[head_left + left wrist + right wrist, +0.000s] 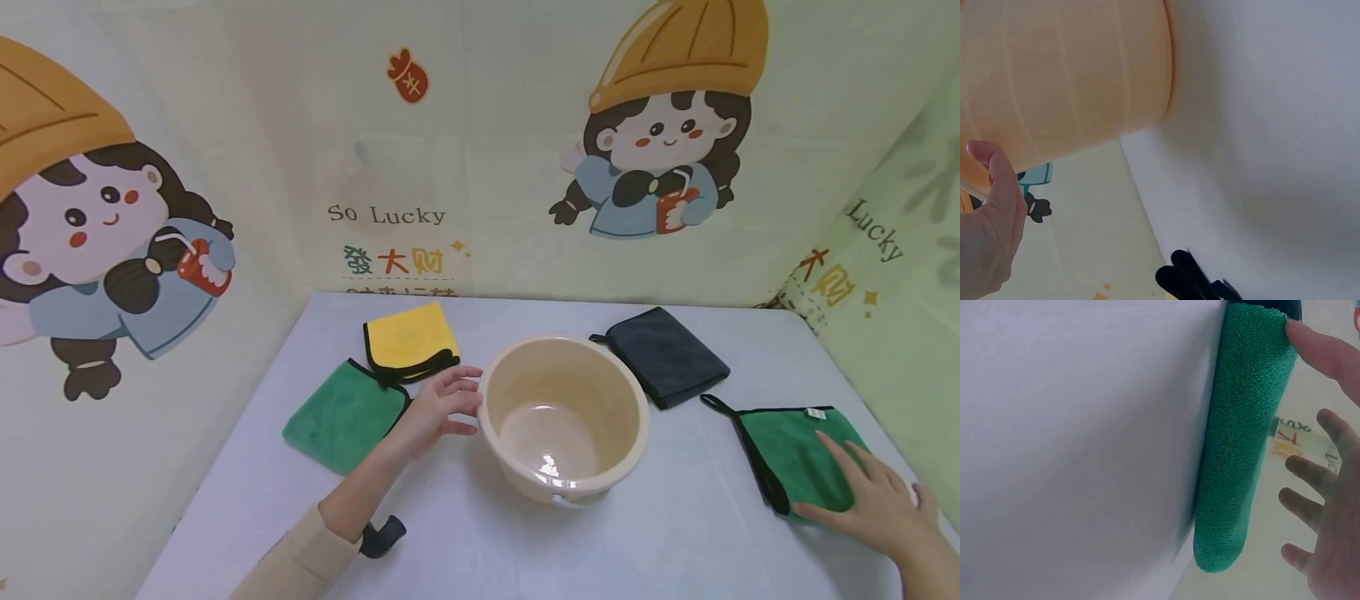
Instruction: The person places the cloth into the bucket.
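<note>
A cream plastic bucket (517,475) stands upright on the table, its inside bare. My left hand (441,408) is at the bucket's left side, fingers loosely extended by the rim; whether they touch it I cannot tell. The left wrist view has the bucket's ribbed wall (1072,69) filling the upper left, with the hand (994,225) beside it. At the right, my right hand (877,500) is spread over a folded green towel (795,450) with black trim. In the right wrist view the thumb meets the towel's (1241,437) edge and the other fingers stand apart from it.
Left of the bucket lie a folded yellow towel (412,337) and a second green towel (345,417), touching each other. A dark grey towel (667,354) lies close behind the bucket on its right. A printed cloth wall (510,167) rises behind the white table (675,542).
</note>
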`<state>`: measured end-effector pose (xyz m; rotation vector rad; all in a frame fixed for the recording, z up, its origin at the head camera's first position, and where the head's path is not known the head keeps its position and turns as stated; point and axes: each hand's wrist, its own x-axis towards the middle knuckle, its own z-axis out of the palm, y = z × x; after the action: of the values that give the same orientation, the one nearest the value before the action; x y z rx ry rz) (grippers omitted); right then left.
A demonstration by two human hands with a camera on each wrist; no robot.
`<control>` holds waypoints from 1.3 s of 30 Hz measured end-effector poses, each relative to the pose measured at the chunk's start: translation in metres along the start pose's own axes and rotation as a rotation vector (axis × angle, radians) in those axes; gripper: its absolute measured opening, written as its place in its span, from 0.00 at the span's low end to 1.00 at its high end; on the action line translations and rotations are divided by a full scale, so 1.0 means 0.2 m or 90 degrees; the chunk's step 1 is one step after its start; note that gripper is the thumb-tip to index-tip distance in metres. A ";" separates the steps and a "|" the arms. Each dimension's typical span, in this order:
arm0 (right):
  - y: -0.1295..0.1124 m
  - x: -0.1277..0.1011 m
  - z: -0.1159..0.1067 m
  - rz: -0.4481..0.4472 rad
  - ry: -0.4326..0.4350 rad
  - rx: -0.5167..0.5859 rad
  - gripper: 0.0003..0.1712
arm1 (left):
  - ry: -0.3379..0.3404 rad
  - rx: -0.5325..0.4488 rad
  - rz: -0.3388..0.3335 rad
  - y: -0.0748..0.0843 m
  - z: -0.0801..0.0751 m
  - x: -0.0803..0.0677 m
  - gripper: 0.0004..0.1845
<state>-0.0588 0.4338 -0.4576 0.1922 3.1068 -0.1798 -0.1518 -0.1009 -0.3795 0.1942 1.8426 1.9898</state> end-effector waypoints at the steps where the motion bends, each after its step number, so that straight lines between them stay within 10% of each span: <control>1: 0.00 0.00 0.00 0.002 -0.008 -0.001 0.69 | -0.001 0.002 0.000 0.00 0.00 0.00 0.24; 39: 0.07 0.14 0.10 -0.064 -0.070 -0.004 0.37 | 0.039 0.042 -0.073 0.00 0.04 -0.01 0.23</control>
<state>-0.0838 0.4481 -0.4800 0.0237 3.0084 -0.1761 -0.1462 -0.0942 -0.3790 0.0451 1.9139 1.8788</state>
